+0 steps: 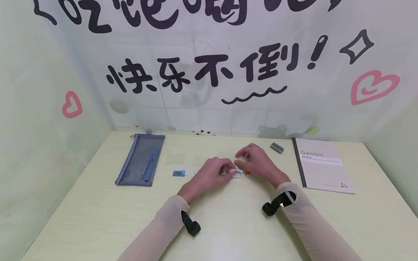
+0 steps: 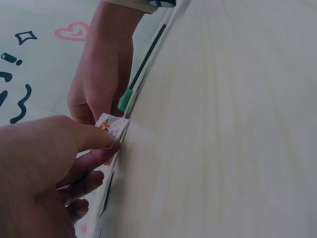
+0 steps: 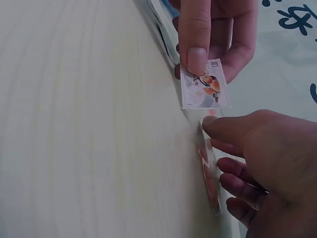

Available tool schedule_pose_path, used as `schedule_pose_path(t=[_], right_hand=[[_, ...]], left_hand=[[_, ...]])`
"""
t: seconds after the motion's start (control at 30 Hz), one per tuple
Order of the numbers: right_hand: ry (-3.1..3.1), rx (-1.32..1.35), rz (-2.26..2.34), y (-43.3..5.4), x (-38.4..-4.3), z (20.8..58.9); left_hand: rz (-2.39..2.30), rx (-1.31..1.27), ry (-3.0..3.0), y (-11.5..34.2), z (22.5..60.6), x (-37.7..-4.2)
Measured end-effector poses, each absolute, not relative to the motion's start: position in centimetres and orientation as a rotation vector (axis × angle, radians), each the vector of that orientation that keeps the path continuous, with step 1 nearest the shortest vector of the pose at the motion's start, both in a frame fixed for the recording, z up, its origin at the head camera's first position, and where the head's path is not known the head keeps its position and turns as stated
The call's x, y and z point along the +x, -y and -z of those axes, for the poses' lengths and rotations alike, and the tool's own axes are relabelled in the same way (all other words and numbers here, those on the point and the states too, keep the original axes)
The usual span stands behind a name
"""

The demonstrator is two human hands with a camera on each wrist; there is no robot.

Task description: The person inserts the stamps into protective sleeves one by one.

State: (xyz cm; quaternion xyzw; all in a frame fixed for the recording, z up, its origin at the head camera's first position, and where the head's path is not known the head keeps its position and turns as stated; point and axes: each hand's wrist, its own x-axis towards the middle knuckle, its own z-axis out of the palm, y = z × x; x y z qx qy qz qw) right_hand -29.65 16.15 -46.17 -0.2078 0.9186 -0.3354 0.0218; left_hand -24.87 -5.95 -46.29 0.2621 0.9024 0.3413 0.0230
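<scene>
My left hand (image 1: 210, 174) pinches a small postage stamp (image 3: 204, 91) between thumb and fingers. Its edges are perforated, and an orange figure is printed on white. Close by on the right, my right hand (image 1: 256, 162) hovers with bent, loose fingers and nothing visibly gripped. Beneath it lies a small flat reddish-orange piece (image 3: 208, 173), seen almost edge-on in the right wrist view; whether the thumb touches it, I cannot tell. A blue stamp (image 1: 179, 173) lies left of my left hand, which partly hides another pale piece (image 1: 195, 173).
A blue mesh pencil case (image 1: 127, 166) with a blue pen (image 1: 150, 166) in it lies at the left. Behind my right hand is a small green-striped block (image 1: 277, 147). A notebook (image 1: 324, 171) lies at the right, and a printed cloth wall (image 1: 210, 118) borders the table.
</scene>
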Motion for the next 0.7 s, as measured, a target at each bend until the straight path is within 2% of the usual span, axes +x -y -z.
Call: schedule_pose_path(t=[0.37,0.7], right_hand=[[-2.873,-0.575,1.001,-15.6,-29.5,45.8],[-2.9,-0.548,1.2,-16.1,-28.6,45.7]], left_hand=[[-1.085,0.79,-2.781,5.8,46.4,-24.7],[-1.149,0.728,-2.768,5.7,46.3,-24.6]])
